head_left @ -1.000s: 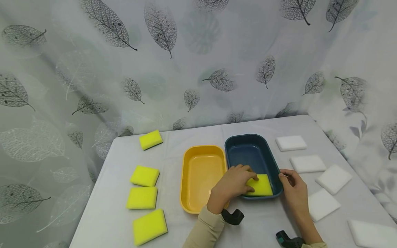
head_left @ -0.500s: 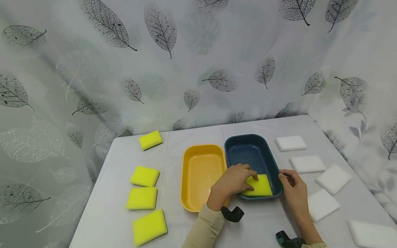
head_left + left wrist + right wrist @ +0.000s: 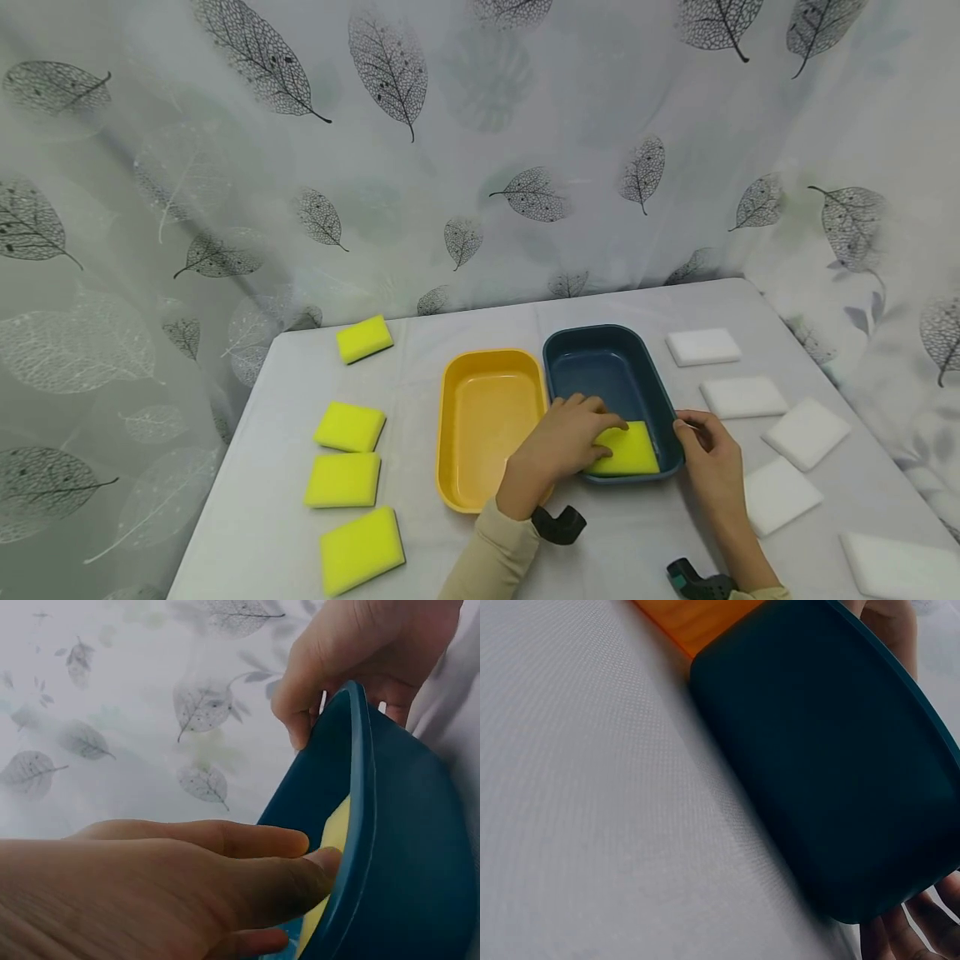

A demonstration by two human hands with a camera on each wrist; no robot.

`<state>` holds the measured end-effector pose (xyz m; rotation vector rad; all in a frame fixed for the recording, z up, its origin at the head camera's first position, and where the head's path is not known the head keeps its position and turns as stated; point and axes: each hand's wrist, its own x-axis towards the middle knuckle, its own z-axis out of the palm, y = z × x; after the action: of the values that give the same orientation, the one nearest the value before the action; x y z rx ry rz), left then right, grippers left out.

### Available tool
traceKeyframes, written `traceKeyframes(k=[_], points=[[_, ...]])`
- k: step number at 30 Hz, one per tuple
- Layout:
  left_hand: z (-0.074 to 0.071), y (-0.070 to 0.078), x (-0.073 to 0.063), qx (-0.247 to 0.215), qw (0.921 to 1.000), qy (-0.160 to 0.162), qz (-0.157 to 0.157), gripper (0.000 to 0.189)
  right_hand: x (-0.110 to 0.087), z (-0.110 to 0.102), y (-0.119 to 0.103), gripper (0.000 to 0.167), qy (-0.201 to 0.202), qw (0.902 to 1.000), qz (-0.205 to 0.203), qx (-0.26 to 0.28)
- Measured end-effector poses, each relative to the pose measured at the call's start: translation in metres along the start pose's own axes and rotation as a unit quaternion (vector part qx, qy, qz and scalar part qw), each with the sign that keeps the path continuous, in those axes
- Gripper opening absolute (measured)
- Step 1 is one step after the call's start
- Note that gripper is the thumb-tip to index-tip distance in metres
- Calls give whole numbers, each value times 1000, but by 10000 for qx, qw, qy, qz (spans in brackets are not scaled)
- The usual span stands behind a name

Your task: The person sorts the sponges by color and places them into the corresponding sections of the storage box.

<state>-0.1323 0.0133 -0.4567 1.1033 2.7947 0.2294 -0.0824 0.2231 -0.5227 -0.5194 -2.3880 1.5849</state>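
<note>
A yellow sponge (image 3: 630, 450) lies at the near end inside the dark blue tray (image 3: 600, 337). My left hand (image 3: 566, 437) reaches over the tray's left rim, its thumb and index finger resting on the sponge and fairly straight. In the left wrist view, the thumb (image 3: 322, 862) is by the sponge (image 3: 337, 825) just inside the rim. My right hand (image 3: 708, 458) grips the tray's near right rim between thumb and fingers. From the right wrist view, its fingers (image 3: 922, 922) touch the outside of the tray's corner.
Against the blue tray's left side stands a yellow tray (image 3: 491, 417). Several yellow sponges (image 3: 343, 480) with dark undersides lie along the left. Several white sponges (image 3: 742, 396) are spread on the right. A leaf-print curtain (image 3: 480, 167) hangs behind the white table (image 3: 420, 550).
The index finger of my left hand has straightened and lifted slightly over the sponge. The yellow tray shifted a little early on. My right hand stays on the blue tray's rim.
</note>
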Motion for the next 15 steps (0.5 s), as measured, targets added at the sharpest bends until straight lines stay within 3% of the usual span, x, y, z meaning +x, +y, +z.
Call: traceKeyframes(k=[15], points=[[-14, -11, -26, -597, 9935, 685, 688, 37, 0, 0, 0, 32, 6, 9999, 97, 28]])
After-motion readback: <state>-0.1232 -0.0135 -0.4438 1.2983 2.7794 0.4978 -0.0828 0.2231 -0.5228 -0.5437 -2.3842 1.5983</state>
